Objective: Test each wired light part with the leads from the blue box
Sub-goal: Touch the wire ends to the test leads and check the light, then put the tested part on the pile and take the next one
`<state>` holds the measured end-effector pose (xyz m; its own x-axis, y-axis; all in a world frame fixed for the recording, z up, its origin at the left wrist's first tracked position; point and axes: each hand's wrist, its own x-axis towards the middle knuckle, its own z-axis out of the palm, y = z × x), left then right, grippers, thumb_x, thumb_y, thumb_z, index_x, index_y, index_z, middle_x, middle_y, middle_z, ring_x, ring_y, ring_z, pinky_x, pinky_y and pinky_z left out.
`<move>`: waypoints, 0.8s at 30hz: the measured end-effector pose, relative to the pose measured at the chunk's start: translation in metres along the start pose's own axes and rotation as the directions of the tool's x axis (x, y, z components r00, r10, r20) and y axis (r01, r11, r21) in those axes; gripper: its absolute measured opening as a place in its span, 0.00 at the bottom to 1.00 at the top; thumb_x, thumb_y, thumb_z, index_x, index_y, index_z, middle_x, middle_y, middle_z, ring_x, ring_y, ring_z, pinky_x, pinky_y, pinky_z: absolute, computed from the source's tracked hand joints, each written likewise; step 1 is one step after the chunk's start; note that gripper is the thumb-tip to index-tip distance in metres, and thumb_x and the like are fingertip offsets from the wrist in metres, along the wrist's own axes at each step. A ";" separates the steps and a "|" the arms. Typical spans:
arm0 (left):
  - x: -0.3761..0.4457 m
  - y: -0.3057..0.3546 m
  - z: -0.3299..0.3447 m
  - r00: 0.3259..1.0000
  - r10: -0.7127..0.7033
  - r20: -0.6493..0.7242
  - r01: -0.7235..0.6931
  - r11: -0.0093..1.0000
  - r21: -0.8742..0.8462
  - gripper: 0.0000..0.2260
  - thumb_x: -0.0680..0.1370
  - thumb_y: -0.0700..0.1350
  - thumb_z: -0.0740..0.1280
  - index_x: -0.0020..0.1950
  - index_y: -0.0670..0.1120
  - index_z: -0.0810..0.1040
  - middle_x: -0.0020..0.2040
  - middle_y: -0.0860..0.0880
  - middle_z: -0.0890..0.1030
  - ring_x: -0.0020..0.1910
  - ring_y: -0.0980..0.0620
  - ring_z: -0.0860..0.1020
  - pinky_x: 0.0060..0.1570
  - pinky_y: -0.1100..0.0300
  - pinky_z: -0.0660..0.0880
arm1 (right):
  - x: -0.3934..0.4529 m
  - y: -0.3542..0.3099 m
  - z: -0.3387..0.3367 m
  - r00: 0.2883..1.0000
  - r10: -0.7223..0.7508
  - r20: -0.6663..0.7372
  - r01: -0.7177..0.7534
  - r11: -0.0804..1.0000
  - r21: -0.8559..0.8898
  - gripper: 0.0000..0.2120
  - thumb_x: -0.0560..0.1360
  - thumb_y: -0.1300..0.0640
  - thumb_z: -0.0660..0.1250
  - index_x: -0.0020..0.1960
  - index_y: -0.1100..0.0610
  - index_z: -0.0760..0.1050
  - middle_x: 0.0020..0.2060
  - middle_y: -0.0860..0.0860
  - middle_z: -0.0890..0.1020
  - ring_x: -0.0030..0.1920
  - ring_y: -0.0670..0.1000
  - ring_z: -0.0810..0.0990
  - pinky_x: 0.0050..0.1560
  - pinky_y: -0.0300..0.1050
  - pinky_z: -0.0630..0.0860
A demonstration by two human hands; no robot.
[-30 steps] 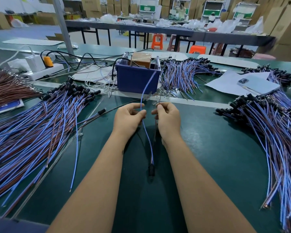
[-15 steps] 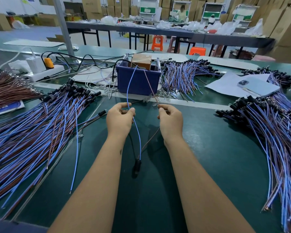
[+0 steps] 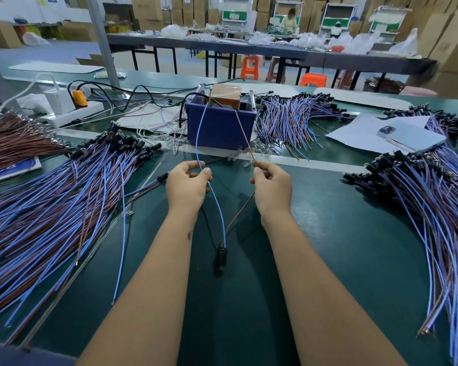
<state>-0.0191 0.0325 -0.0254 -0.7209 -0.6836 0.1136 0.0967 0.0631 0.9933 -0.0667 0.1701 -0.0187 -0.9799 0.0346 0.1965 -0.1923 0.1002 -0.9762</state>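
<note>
The blue box [image 3: 220, 130] stands on the green table beyond my hands. A blue lead [image 3: 200, 130] runs from it down to my left hand [image 3: 187, 184], which pinches it together with the light part's blue wire [image 3: 217, 207]. A brown lead [image 3: 242, 130] comes from the box to my right hand [image 3: 271, 187], which pinches it with the part's brown wire [image 3: 239, 215]. Both wires meet at the black light part [image 3: 220, 256], which lies between my forearms. I cannot tell whether it is lit.
A big pile of wired parts [image 3: 50, 207] lies at the left and another pile [image 3: 434, 207] at the right. More wires [image 3: 294, 122] sit behind the box. A phone [image 3: 413, 137] rests on paper at the right; a power strip [image 3: 72, 112] is back left.
My hands have moved apart from touching each other, spreading the part's blue and brown wires. The black part has slid a little to the left.
</note>
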 end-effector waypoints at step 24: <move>0.003 0.007 -0.003 0.999 -0.039 0.026 0.041 0.994 -0.099 0.07 0.78 0.36 0.67 0.45 0.47 0.77 0.36 0.48 0.80 0.35 0.56 0.79 0.30 0.66 0.75 | -0.001 -0.004 -0.001 1.000 -0.013 -0.001 0.013 1.000 0.014 0.08 0.79 0.61 0.62 0.51 0.50 0.77 0.33 0.48 0.78 0.36 0.46 0.77 0.45 0.51 0.78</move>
<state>-0.0180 0.0286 -0.0181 -0.7419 -0.6663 0.0756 0.1345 -0.0374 0.9902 -0.0645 0.1711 -0.0150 -0.9773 0.0341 0.2092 -0.2057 0.0865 -0.9748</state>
